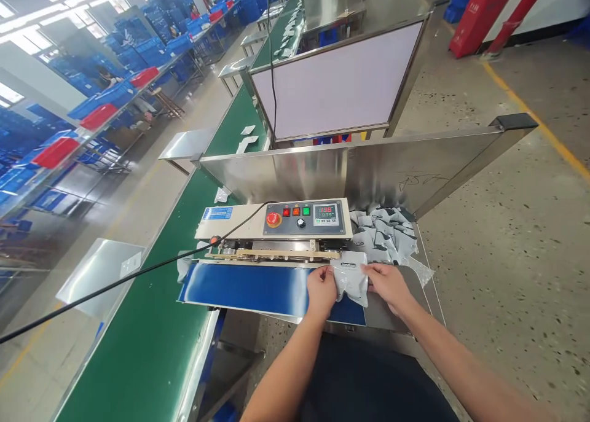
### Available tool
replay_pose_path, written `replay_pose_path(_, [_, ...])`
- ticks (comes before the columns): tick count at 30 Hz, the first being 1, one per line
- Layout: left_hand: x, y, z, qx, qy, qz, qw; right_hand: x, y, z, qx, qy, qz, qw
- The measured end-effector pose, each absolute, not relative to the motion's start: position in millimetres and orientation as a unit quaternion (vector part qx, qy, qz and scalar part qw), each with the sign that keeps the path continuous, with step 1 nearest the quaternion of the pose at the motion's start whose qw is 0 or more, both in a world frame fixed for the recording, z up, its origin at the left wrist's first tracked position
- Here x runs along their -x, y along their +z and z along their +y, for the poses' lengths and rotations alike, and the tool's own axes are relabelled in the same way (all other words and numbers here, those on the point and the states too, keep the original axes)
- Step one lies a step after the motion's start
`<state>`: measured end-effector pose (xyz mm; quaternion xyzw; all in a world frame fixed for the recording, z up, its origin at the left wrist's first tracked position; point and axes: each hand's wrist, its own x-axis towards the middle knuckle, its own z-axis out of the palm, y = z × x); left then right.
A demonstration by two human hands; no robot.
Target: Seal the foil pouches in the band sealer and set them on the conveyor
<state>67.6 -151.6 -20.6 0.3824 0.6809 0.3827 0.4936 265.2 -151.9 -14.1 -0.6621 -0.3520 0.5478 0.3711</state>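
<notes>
A small silver pouch (351, 279) lies on the right end of the blue belt (249, 287) of a sealing machine (276, 225), its top edge at the machine's slot. My left hand (321, 291) pinches the pouch's left side. My right hand (388, 284) grips its right side. Behind my right hand lies a pile of several similar silver pouches (385, 234) on the steel table.
A steel screen (369, 170) stands behind the machine. A green conveyor (152, 324) runs along the left and carries a few pouches further away. A black cable (115, 281) crosses it. Blue and red bins (106, 112) fill shelves at the left.
</notes>
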Motion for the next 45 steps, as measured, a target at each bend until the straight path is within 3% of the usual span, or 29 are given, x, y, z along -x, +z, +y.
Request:
replay_pose_path(2, [-50, -17, -157, -0.367, 0.401, 0.699, 0.464, -274, -9, -133, 0.688, 0.529, -0.399, 0.296])
replay_pose_path(6, [-26, -6, -180, -0.339, 0.480, 0.733, 0.342, -302, -4, -81, 0.779, 0.310, -0.528, 0.137])
replay_pose_path(10, [-29, 13, -198, -0.433, 0.514, 0.694, 0.258, -304, -7, -42, 0.779, 0.278, -0.554, 0.094])
replay_pose_path(14, [-53, 34, -192, -0.538, 0.507, 0.642, 0.204, -310, 5, -53, 0.747, 0.257, -0.597, 0.141])
replay_pose_path(19, [-97, 44, -169, -0.592, 0.500, 0.547, 0.316, -348, 53, -116, 0.660, 0.241, -0.651, 0.288])
replay_pose_path(23, [-131, 41, -160, -0.607, 0.482, 0.500, 0.386, -362, 80, -163, 0.625, 0.296, -0.658, 0.298])
replay_pose_path(29, [-140, 20, -183, -0.528, 0.377, 0.548, 0.528, -341, 42, -203, 0.698, 0.380, -0.481, 0.369])
replay_pose_path(33, [-123, 11, -187, -0.493, 0.371, 0.558, 0.555, -321, 11, -212, 0.703, 0.440, -0.436, 0.348])
replay_pose_path(39, [-101, 0, -168, -0.454, 0.348, 0.630, 0.526, -313, -2, -194, 0.759, 0.433, -0.378, 0.304])
replay_pose_path(45, [-80, -13, -155, -0.376, 0.393, 0.659, 0.520, -276, -5, -169, 0.710, 0.480, -0.384, 0.342])
